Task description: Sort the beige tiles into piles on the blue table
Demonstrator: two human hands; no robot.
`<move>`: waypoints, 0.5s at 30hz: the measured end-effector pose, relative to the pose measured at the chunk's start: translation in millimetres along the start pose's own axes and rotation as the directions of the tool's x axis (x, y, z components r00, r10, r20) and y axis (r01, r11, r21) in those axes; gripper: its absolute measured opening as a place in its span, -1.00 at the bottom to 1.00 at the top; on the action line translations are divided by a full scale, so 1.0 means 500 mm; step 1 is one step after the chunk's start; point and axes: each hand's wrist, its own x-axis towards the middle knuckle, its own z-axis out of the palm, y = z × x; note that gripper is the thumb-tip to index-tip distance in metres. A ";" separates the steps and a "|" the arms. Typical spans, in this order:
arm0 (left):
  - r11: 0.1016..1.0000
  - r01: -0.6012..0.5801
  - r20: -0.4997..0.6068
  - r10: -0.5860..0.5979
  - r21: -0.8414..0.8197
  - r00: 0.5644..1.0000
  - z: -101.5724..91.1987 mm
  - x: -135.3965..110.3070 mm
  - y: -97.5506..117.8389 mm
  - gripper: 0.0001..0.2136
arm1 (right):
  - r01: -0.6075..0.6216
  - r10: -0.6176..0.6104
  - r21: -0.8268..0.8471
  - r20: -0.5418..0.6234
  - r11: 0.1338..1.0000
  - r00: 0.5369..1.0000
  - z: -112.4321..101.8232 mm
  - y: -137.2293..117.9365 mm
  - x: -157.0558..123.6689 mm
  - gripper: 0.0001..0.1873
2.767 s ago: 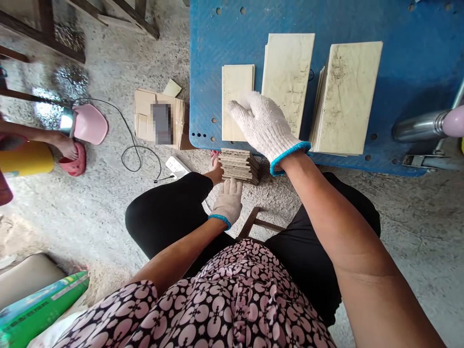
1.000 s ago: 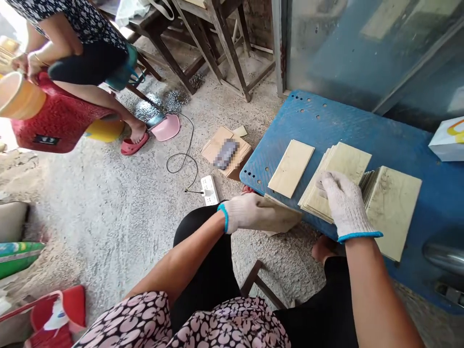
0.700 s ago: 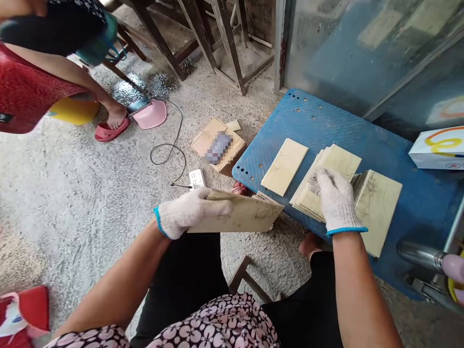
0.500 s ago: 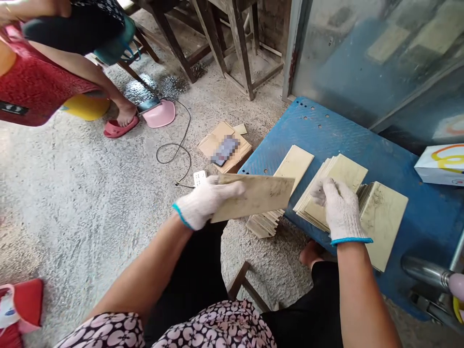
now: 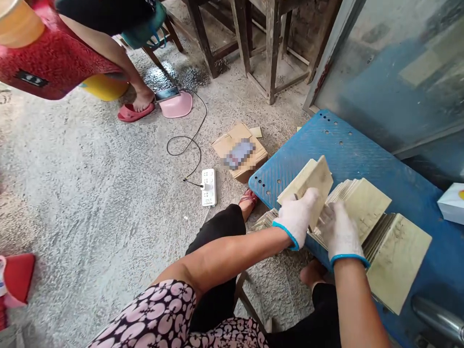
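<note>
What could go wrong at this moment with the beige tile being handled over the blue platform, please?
The gloved left hand holds a beige rectangular tile tilted above the blue perforated platform; it could slip from the knit glove and chip. The fanned tile stack under the right hand looks uneven and might slide. A white power strip and its cable lie near the person's foot.

A rough, informal workshop — bare, gritty concrete floor (image 5: 90, 183); stacks of cream tiles (image 5: 366, 212) fanned on a low blue perforated worktop (image 5: 348, 150) at the right; a power strip (image 5: 209, 186) and a torn cardboard box (image 5: 240, 152) on the ground; unpainted wooden stools (image 5: 268, 48) at the far side.
</note>
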 end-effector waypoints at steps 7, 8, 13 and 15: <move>0.956 -0.286 0.129 0.293 -0.066 0.948 0.021 -0.033 -0.035 -0.54 | -0.154 0.162 -0.083 0.101 0.985 0.982 -0.018 -0.031 0.015 -0.36; 0.936 -0.350 0.166 0.352 -0.045 0.921 0.019 -0.037 -0.042 -0.53 | -0.169 0.178 -0.069 0.140 0.983 0.974 -0.017 -0.030 0.010 -0.32; 0.751 -0.654 0.333 0.597 0.088 0.730 -0.002 -0.046 -0.062 -0.50 | -0.041 0.046 -0.036 0.140 0.998 0.989 -0.014 -0.032 -0.020 -0.21; 0.705 -0.693 0.367 0.610 0.153 0.702 -0.010 -0.050 -0.056 -0.49 | -0.008 0.016 -0.050 0.156 0.999 0.988 -0.017 -0.036 -0.023 -0.21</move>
